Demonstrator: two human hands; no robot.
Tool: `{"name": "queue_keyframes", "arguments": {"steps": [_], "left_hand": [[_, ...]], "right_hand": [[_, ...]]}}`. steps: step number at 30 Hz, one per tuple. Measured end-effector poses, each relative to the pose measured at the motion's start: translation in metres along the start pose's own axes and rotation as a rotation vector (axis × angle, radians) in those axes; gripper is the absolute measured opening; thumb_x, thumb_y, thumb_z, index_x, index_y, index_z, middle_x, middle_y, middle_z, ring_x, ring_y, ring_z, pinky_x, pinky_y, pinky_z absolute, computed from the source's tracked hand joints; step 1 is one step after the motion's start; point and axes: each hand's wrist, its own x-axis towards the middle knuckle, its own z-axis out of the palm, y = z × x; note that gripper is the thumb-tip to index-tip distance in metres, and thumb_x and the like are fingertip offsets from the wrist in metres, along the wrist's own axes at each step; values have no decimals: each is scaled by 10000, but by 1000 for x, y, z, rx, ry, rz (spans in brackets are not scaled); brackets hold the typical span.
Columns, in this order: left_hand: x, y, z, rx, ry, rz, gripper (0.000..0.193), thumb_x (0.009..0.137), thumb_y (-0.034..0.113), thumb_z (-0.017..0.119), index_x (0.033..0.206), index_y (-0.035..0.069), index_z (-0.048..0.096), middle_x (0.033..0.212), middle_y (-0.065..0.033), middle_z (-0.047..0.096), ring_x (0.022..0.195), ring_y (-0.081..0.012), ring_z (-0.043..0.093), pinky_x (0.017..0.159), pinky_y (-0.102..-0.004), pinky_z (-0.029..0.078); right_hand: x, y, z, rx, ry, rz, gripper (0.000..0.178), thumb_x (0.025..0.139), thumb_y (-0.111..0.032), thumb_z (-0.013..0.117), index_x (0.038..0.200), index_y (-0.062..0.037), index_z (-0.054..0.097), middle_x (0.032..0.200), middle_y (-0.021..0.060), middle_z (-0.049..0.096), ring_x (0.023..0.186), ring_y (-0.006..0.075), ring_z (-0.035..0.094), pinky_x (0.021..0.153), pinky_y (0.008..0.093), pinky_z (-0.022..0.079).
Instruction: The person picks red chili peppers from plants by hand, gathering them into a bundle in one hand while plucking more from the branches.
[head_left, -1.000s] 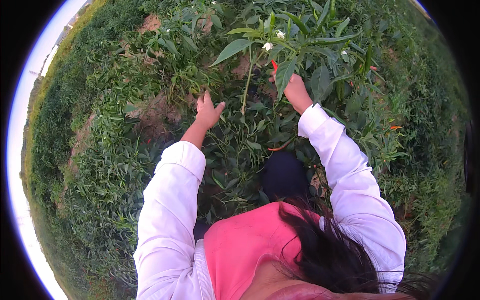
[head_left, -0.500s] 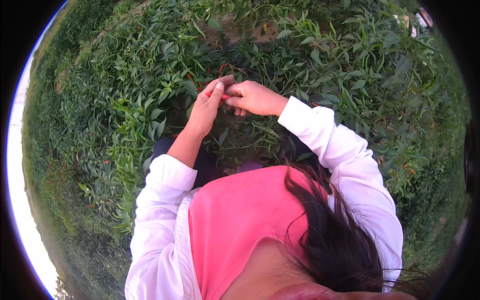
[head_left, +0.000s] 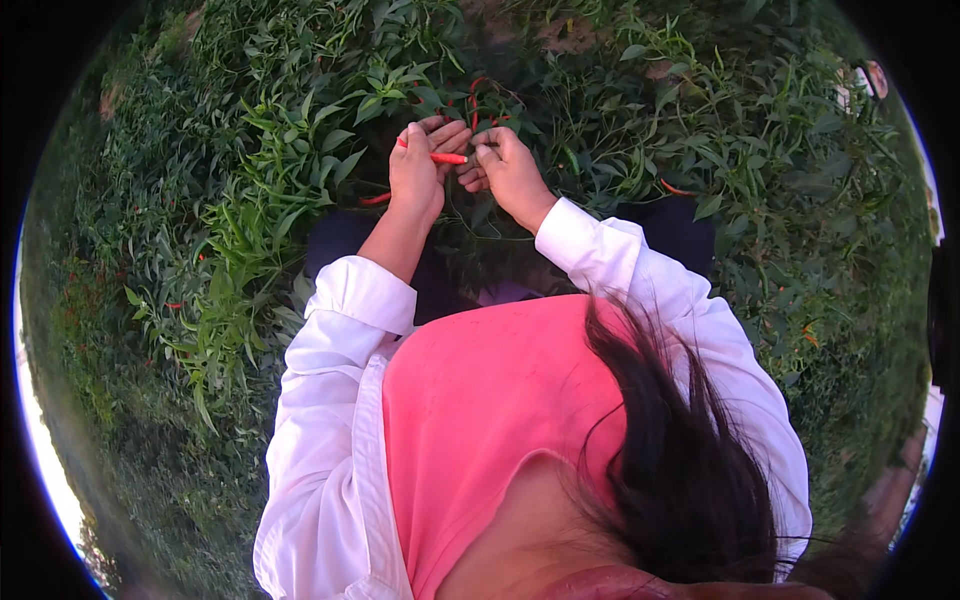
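A slim red chili pepper point(head_left: 448, 158) lies across the palm of my left hand point(head_left: 415, 180), held down by the thumb, with its pale end pointing at my right hand. My right hand point(head_left: 512, 178) is closed beside it, thumb and forefinger pinched together near the plant; whatever is in the pinch is too small to make out. Just beyond the fingertips, several red chili peppers point(head_left: 474, 105) hang among the leaves. Another red chili pepper point(head_left: 376, 199) shows below my left wrist, against the foliage.
Dense green pepper plants point(head_left: 250, 210) surround me, with long green peppers among the leaves. Off to the right is an orange-red pepper point(head_left: 677, 188). Bare soil point(head_left: 575, 35) shows at the far side. My dark-clothed knees point(head_left: 670, 230) are close under my forearms.
My right fingers have come off the red chili pepper and shifted to the plant beyond it. The pepper stays in my left hand. Both hands appear slightly farther forward.
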Motion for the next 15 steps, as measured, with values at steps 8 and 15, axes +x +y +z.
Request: {"name": "queue_keyframes", "arguments": {"steps": [8, 15], "left_hand": [[-38, 39, 31, -15, -107, -41, 319, 969, 268, 319, 1039, 5, 486, 820, -59, 566, 579, -91, 483, 563, -244, 443], [-183, 151, 101, 162, -720, 550, 318, 957, 256, 381, 1139, 6, 456, 592, -5, 465, 339, -33, 291, 336, -178, 231]], "right_hand": [[-31, -43, -29, -958, 27, -439, 221, 855, -102, 544, 1040, 18, 562, 918, 75, 603, 874, 155, 595, 804, 246, 455], [-157, -209, -7, -434, -461, -1005, 221, 841, -126, 558, 1015, 10, 570, 911, 105, 626, 812, 191, 596, 725, 257, 460]]}}
